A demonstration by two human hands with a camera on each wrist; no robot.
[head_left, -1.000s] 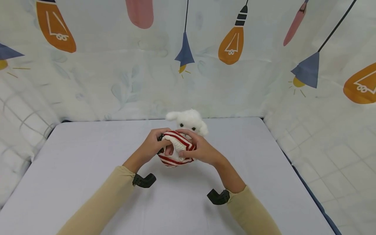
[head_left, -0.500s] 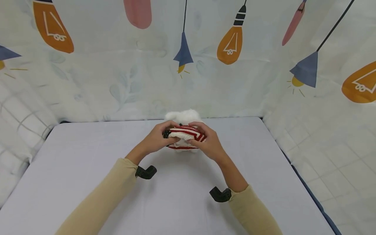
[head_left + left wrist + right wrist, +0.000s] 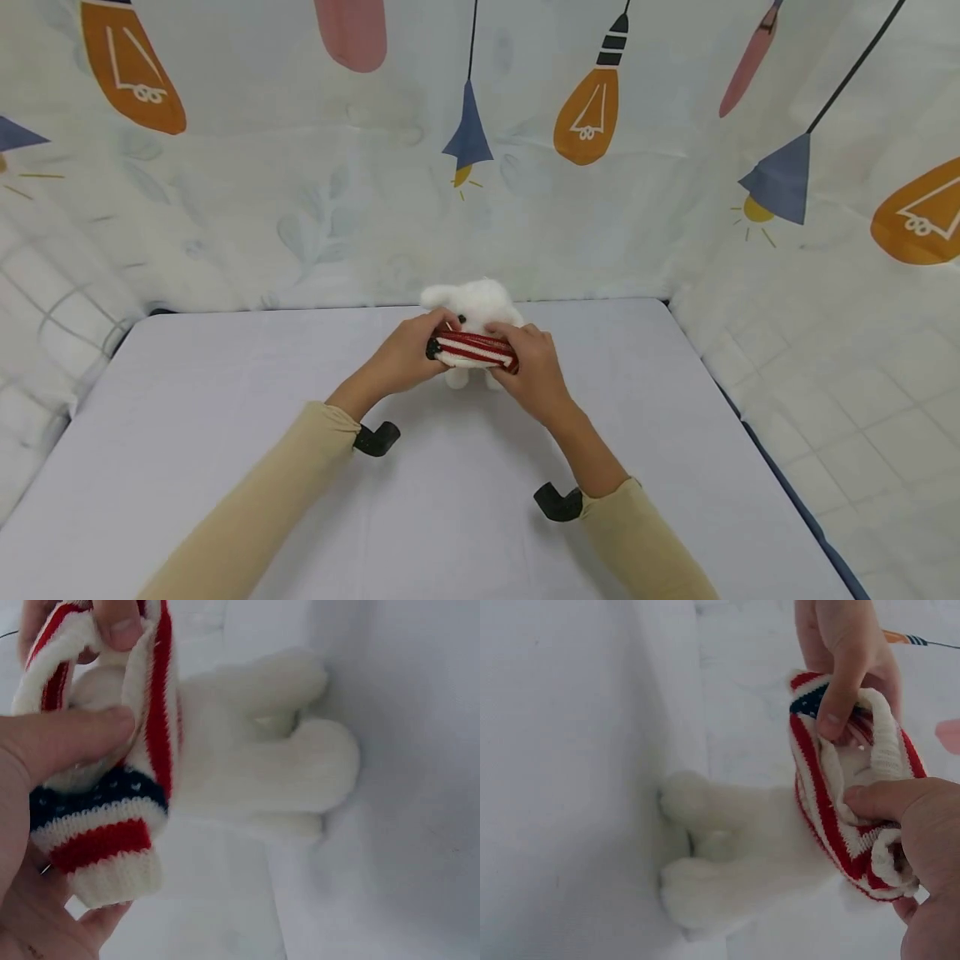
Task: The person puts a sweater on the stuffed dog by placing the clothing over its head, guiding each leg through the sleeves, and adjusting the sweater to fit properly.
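A small knitted sweater (image 3: 474,350) with red and white stripes and a navy band is held stretched between both hands, in front of a white plush dog (image 3: 483,302). My left hand (image 3: 408,352) grips its left side, thumb inside the opening. On the other side my right hand (image 3: 534,371) holds the edge, its thumb also in the opening. A short sleeve with a white cuff (image 3: 116,877) hangs near the left palm in the left wrist view. The plush stands on its legs (image 3: 712,892); the sweater and hands hide much of its face and upper body.
A white-covered table (image 3: 450,517) spreads around the hands. Behind it hangs a pale curtain (image 3: 360,208) printed with lamps and bulbs, which also closes in both sides. Black wrist devices (image 3: 377,438) sit at the sleeve cuffs.
Both hands have carried the sweater away from me, up against the front of the plush. Its opening has tipped from facing me to facing the plush.
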